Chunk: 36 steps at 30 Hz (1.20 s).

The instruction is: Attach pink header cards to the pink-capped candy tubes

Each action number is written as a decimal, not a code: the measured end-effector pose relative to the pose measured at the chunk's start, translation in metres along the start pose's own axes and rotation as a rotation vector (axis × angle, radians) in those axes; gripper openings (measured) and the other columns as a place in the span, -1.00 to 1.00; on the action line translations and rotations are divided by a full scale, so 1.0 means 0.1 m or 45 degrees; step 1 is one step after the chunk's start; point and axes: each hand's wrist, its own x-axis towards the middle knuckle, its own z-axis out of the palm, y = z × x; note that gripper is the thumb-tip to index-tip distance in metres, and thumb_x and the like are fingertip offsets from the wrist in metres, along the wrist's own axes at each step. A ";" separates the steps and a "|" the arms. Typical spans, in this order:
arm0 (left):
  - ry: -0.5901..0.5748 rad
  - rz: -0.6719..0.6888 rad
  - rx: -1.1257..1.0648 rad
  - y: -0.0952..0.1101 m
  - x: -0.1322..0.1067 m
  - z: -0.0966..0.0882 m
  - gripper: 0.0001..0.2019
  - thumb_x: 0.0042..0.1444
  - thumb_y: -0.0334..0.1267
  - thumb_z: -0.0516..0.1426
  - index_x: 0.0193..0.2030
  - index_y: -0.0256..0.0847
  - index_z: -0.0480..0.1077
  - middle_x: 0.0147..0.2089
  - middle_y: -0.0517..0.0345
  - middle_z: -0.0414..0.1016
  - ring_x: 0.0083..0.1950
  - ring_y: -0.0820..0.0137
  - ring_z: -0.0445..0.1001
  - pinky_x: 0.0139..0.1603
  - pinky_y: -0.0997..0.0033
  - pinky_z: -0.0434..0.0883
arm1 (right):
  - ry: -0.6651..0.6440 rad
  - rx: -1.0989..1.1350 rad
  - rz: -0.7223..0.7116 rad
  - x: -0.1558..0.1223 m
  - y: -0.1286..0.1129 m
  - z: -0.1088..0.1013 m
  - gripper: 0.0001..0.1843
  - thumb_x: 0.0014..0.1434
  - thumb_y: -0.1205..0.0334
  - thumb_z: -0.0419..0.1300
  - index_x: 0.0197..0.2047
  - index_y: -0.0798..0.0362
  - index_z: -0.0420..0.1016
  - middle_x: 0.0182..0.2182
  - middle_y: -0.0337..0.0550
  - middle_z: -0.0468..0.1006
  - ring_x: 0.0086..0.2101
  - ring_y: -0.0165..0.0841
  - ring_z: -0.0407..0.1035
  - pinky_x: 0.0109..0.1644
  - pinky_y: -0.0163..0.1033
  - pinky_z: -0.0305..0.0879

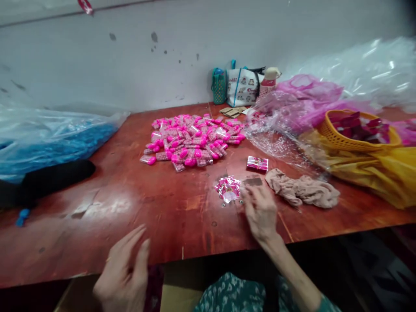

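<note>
My left hand [123, 268] is at the front edge of the table, thumb and fingers apart, with nothing in it. Over the tabletop, my right hand [261, 212] is smeared by motion, so its fingertips and anything in them do not show clearly. Just left of its fingers lies a small fanned pile of shiny pink printed labels [228, 189]. Beyond that hand sits a neat stack of pink and white labels [258, 164]. A crumpled beige cloth [302, 188] lies to its right. Farther back is a big heap of small clear tubes with bright pink caps [195, 141].
A yellow basket [341, 141] of dark red pieces stands on yellow plastic [377, 173] at right. Pink plastic bags [308, 93] lie behind it. A patterned bag [243, 86] leans against the wall. At left are a bag of blue pieces [65, 134] and a black roll [58, 177].
</note>
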 end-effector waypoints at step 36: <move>-0.869 -0.483 -1.279 1.25 0.79 1.66 -0.84 0.10 -0.23 0.11 -0.31 -0.32 0.38 -0.41 0.20 0.44 -0.47 0.49 0.40 -0.43 0.40 0.40 | -0.066 1.011 0.628 0.08 -0.09 0.13 -0.68 0.20 0.19 0.01 -0.44 0.14 0.50 -0.61 -0.24 0.44 -0.58 -0.41 0.24 -0.49 -0.34 0.13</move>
